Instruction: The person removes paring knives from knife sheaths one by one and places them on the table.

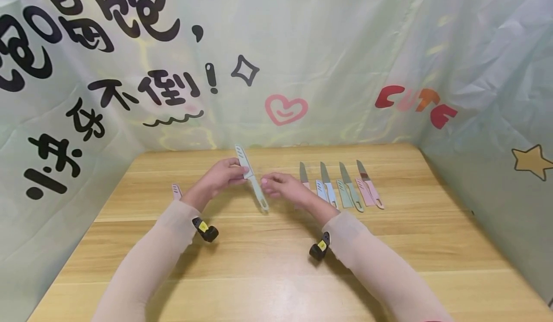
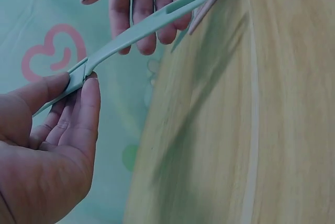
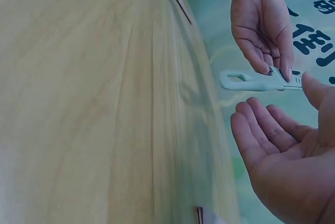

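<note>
A pale green knife (image 1: 259,195), its blade covered by a slotted sheath (image 1: 242,156), is held above the table by my left hand (image 1: 222,175). Thumb and fingers pinch it where handle and sheath meet, as the left wrist view shows. The handle (image 2: 141,28) slants down toward my right hand (image 1: 285,188). That hand holds nothing; in the right wrist view its palm is turned up and its fingers (image 3: 275,132) are lightly bent, apart from the handle.
Several bare-bladed knives lie in a row on the wooden table (image 1: 259,264) at right: a blue one (image 1: 329,190), a green one (image 1: 352,190) and a pink one (image 1: 370,187) have sheaths beside them. Another knife is partly behind my right hand. A pink slotted piece (image 1: 176,191) lies behind my left forearm.
</note>
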The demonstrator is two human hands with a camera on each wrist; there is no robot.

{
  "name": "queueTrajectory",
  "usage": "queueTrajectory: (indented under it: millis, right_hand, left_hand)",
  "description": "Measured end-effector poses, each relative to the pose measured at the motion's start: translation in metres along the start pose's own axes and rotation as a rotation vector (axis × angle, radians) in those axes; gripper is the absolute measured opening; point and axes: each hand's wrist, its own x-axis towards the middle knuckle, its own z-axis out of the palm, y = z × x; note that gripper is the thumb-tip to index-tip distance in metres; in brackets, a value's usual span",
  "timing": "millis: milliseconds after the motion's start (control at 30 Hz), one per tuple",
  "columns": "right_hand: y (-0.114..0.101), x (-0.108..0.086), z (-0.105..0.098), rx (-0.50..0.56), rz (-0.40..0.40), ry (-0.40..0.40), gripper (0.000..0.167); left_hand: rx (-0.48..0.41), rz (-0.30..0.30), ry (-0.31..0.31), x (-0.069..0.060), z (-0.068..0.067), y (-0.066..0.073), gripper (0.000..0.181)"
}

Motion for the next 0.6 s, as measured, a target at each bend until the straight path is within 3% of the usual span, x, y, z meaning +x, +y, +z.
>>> queueTrajectory:
  millis: [600]
  right_hand:
    - [0.003,-0.013,-0.001,0.222,0.030,-0.112,0.043]
  left_hand:
    - [-0.182,0.015,-0.025,-0.017,0.027,-0.003,0.043]
